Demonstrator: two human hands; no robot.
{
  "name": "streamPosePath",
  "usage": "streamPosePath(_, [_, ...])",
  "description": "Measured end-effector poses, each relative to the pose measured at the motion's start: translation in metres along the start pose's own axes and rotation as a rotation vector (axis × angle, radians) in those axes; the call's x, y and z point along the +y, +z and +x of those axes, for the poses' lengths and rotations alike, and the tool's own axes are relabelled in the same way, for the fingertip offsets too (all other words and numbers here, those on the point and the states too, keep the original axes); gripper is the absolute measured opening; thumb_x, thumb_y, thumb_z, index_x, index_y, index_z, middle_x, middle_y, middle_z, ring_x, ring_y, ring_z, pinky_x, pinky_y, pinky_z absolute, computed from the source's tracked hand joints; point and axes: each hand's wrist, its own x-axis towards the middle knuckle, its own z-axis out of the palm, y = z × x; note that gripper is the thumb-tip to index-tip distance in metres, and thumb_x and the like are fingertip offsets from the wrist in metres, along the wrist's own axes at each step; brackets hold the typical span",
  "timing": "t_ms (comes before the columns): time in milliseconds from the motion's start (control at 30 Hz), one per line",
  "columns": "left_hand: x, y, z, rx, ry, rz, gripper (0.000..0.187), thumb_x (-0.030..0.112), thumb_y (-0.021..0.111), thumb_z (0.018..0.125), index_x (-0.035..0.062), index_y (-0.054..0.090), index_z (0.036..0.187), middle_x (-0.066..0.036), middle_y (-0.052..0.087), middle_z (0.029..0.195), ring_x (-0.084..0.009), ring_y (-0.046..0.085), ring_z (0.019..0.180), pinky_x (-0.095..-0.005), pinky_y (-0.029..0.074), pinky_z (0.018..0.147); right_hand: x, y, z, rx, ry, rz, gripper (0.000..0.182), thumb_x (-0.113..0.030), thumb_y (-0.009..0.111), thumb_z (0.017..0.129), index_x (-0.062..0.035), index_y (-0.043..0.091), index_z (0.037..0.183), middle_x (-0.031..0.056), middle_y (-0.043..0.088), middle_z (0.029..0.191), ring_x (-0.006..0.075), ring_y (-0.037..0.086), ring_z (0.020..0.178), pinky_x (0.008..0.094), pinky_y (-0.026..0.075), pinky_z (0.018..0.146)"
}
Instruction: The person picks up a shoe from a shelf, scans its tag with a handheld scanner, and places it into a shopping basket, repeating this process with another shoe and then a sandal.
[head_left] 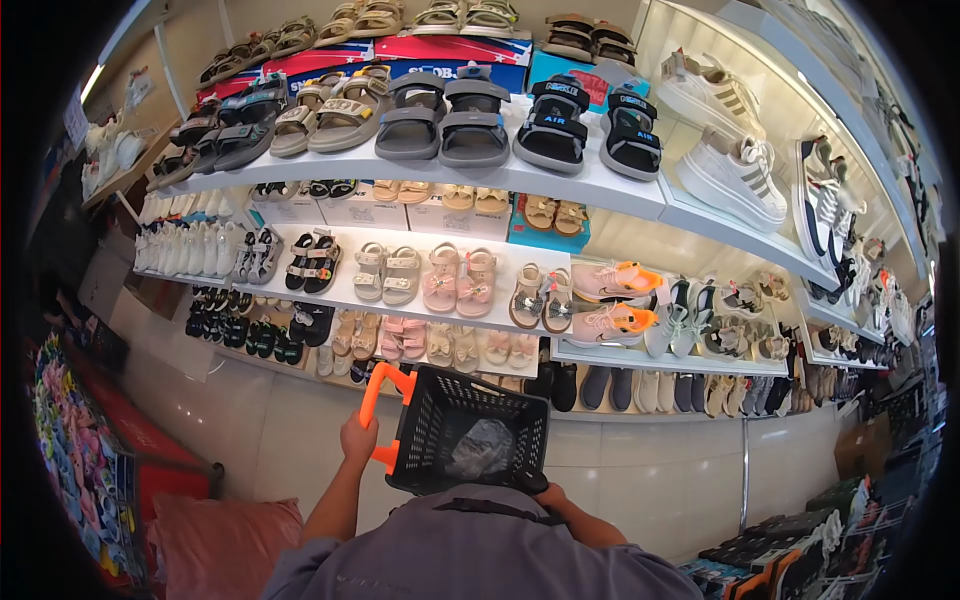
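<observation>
A black plastic shopping basket [410, 465] with perforated walls is held in front of my body. My left hand [358, 437] is closed around its orange handle [368, 395], which is swung out to the left side. Inside the basket lies a crumpled, greyish clear plastic bag [482, 447]; what it contains, if anything, I cannot make out. My right hand [550, 496] grips the near right corner of the basket, its fingers mostly hidden by the dark rim.
Ahead, tiered white shelves [640, 190] carry sandals and sneakers, including black sandals [555, 125] and pink-orange sneakers [615, 322]. Glossy tile floor [640, 460] lies below. At left are a colourful rack [85, 450] and a pink cushion-like bundle [225, 545]. More footwear [790, 540] lines the lower right.
</observation>
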Motion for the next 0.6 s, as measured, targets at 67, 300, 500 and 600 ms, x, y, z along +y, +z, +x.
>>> streamPosePath(67, [0.002,-0.001,-0.001,0.006,0.011,-0.011,0.028,0.028,0.064,0.078,0.0008,0.061,0.086,-0.021,0.063,0.076,-0.0411,0.062,0.075,-0.0476,0.048,0.066,0.02,0.007,0.01,-0.018,0.057,0.051,0.061,-0.041,0.082,0.053,-0.0067,0.07,0.102,0.0161,0.069,0.1,0.0306,0.066,0.095,0.0386,0.051,0.085])
streamPosePath(300, [0.005,-0.008,0.0,-0.053,-0.019,0.034,0.032,0.029,0.065,0.077,0.0018,0.06,0.093,-0.02,0.063,0.082,-0.0392,0.062,0.08,-0.046,0.049,0.071,0.008,0.008,0.015,-0.004,0.007,0.156,0.057,-0.037,0.081,0.055,-0.0032,0.07,0.1,0.017,0.069,0.1,0.0304,0.066,0.097,0.0375,0.051,0.085])
streamPosePath(500, [0.016,-0.009,0.001,0.016,0.086,0.023,0.043,0.024,0.068,0.076,0.0013,0.052,0.109,-0.019,0.056,0.107,-0.0373,0.054,0.1,-0.044,0.045,0.085,-0.012,0.0,0.012,-0.021,-0.022,0.019,0.06,-0.037,0.081,0.055,-0.0051,0.069,0.104,0.0168,0.068,0.102,0.0316,0.065,0.099,0.0377,0.051,0.087])
streamPosePath(600, [0.018,-0.007,0.003,0.031,0.106,0.025,0.043,0.024,0.067,0.078,0.0015,0.051,0.11,-0.02,0.056,0.107,-0.0383,0.054,0.1,-0.0448,0.044,0.085,-0.006,0.001,0.015,-0.039,-0.038,0.016,0.061,-0.039,0.081,0.055,-0.0063,0.068,0.106,0.016,0.068,0.104,0.0306,0.065,0.099,0.0376,0.051,0.088])
